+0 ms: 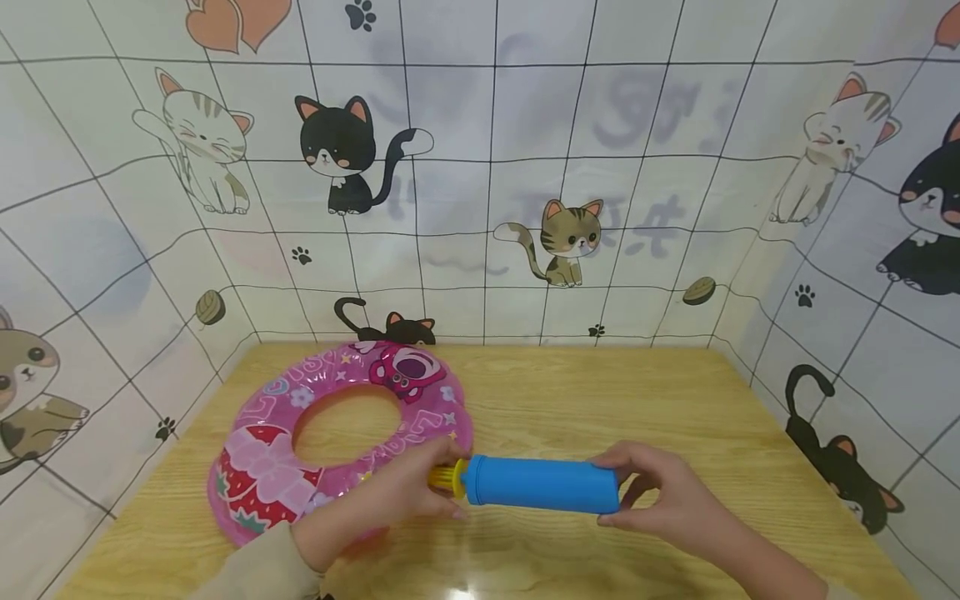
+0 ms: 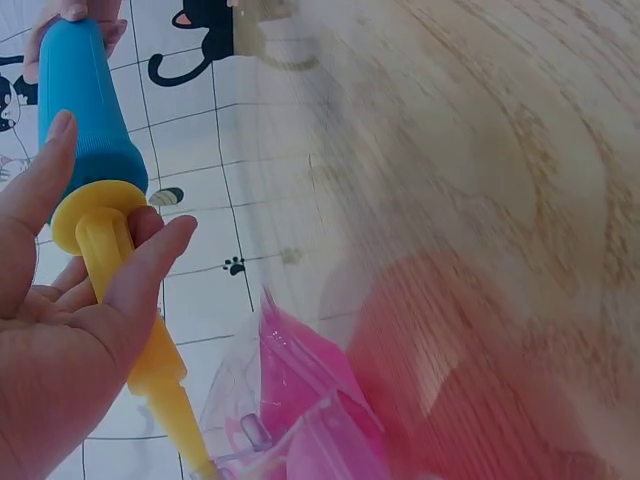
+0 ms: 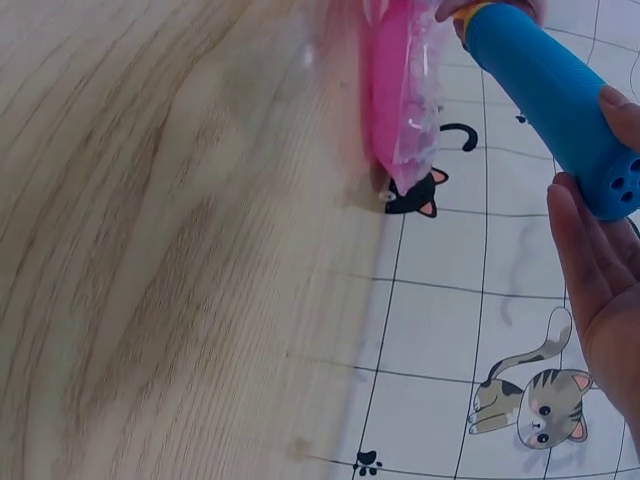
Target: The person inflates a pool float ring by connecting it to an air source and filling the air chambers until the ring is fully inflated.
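Observation:
A hand air pump with a blue barrel (image 1: 543, 485) and a yellow flanged end (image 1: 459, 477) lies level across the middle of the head view. My left hand (image 1: 408, 487) grips the yellow end, its fingers and thumb around it just behind the flange. In the left wrist view the yellow nozzle (image 2: 165, 385) tapers down past my palm. At the barrel's far end, my right hand (image 1: 660, 498) pinches the blue body between thumb and fingers. Small holes dot the barrel's end face (image 3: 626, 188). A pink inflated swim ring (image 1: 255, 467) lies behind and under my left forearm.
The wooden tabletop (image 1: 600, 392) carries the swim ring on its left side. White grid-patterned sheeting (image 1: 450, 192) with cartoon cats walls the table at the back and on both sides.

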Demonstrator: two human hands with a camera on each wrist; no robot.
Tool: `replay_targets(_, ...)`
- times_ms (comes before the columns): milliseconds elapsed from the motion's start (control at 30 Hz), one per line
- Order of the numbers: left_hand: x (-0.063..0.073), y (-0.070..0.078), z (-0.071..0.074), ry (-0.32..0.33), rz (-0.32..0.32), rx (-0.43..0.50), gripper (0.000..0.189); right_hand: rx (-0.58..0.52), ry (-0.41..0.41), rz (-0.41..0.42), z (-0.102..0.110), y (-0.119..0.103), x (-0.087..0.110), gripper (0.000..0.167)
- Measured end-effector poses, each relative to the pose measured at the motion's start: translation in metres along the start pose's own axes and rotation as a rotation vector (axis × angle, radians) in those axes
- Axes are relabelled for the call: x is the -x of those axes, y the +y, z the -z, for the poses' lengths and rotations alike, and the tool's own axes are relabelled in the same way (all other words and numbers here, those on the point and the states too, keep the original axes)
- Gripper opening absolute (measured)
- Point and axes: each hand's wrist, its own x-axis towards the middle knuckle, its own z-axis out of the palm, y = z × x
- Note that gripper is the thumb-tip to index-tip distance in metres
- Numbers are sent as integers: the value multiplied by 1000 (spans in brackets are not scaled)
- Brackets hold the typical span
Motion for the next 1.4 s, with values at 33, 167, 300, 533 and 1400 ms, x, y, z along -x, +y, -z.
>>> replay_targets(33, 0, 1, -1, -1, 3, 8, 54, -5, -4, 4, -2, -1, -1, 49)
replay_targets(167, -2, 2, -1, 7, 17, 32, 52, 0, -14, 7, -4, -4, -2, 48)
replay_targets(300, -2, -2, 0, 24, 24, 70, 48, 37, -9, 35, 2, -3, 0, 50)
replay_targets(533, 1, -7, 5, 55, 29, 65, 42, 64, 23, -4, 28, -7, 11, 54)
replay_targets(1400, 3, -16, 17, 107, 32, 21, 40, 95, 61, 6, 64, -4, 36, 55)
